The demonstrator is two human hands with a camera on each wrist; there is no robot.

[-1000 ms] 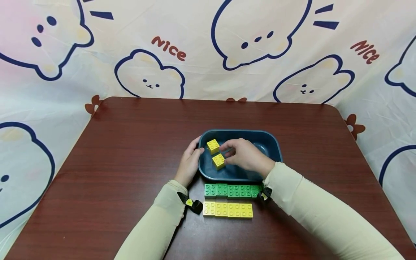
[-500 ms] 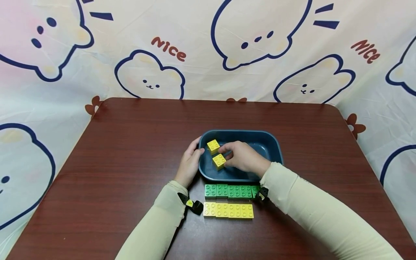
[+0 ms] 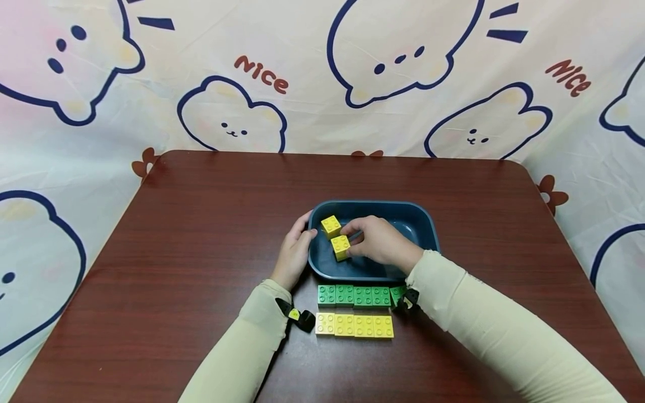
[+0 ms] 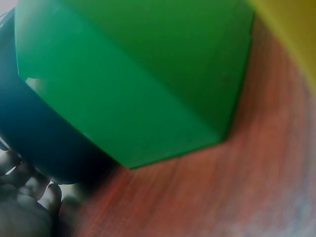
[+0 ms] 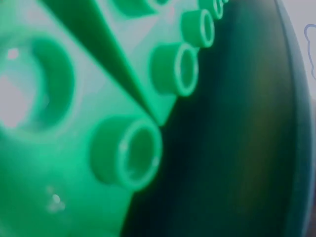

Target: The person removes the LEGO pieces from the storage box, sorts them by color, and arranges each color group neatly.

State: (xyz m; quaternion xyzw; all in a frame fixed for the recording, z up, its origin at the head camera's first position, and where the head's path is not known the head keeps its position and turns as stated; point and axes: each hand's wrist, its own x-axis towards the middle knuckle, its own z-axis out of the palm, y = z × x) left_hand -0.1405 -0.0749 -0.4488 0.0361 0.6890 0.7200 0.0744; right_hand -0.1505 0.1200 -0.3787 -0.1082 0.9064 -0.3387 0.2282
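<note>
A dark blue tray [image 3: 322, 272] stands on the table, its left rim gripped by my left hand [image 3: 294, 252] with the thumb over the edge. Two yellow toy bricks lie in its left part: a back brick [image 3: 330, 226] and a front brick [image 3: 340, 248], close together at the corners. My right hand [image 3: 380, 240] reaches into the tray from the right, thumb and fingertips on the front brick's right and back edges. In the left wrist view, fingers [image 4: 34, 185] of the left hand show at the lower left, beside the tray [image 4: 44, 133].
In front of the tray runs a row of green bricks [image 3: 344, 296], its right end partly hidden by the right wrist's camera. Nearer still lies a row of yellow bricks [image 3: 354, 326]. A brown table [image 3: 201, 240] carries everything; a printed cloth [image 3: 312, 112] hangs behind.
The front yellow brick has turned a little and shifted slightly back toward the other one, with my right fingertips at it. My left hand stays on the tray rim.
</note>
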